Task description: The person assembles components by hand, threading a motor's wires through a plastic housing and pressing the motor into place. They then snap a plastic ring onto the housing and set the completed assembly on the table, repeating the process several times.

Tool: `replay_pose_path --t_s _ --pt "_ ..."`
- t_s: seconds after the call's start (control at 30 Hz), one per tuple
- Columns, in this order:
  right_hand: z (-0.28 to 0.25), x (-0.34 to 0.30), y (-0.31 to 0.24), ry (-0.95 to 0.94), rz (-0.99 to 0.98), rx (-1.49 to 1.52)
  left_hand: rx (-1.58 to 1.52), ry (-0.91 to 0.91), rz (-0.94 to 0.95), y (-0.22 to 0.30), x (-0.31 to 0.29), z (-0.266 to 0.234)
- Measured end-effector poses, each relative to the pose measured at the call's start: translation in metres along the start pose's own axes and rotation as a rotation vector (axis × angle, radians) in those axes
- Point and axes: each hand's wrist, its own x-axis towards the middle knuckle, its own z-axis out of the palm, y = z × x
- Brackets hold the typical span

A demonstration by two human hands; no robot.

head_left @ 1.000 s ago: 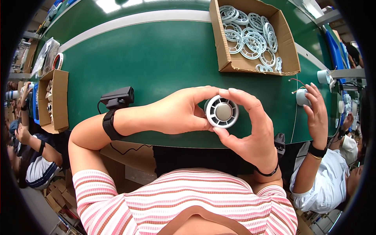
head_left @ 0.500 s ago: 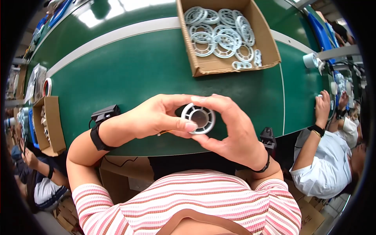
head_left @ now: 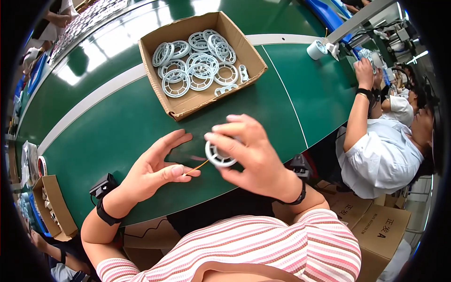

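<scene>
Left edge: small cardboard box (head_left: 52, 207) of parts, not involved. Left hand (head_left: 152, 171) has its fingers mostly spread, thumb and forefinger pinched on the end of a thin orange wire (head_left: 197, 167). Wire runs right to the white plastic ring (head_left: 220, 155), which the right hand (head_left: 249, 155) grips by the rim with fingertips, just above the green table (head_left: 117, 127) edge in front of the person. My read: wire is being pulled out or routed. To do it well, keep the ring steady and square, pull the wire straight and gently, no kinks. Beyond, open box (head_left: 202, 61) of identical white rings. Far right: a co-worker (head_left: 380, 155) at their own station.
</scene>
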Motion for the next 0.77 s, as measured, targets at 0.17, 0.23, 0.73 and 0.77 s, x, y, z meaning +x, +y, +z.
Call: replay_pose_path --t_s 0.17,0.23,0.73,0.77 --pt "-0.049 -0.008 0.068 0.243 0.172 -0.428 -0.003 0.016 0.039 -0.003 -0.001 -0.004" --pt "-0.066 -0.018 0.095 0.299 0.172 -0.520 -0.001 0.010 0.043 -0.001 -0.002 -0.003" --pt "-0.128 0.165 0.127 -0.036 0.319 -0.437 0.138 0.186 0.162 0.008 0.011 -0.028" --pt "-0.128 0.186 0.143 -0.009 0.309 -0.464 0.148 0.211 0.152 0.011 0.011 -0.031"
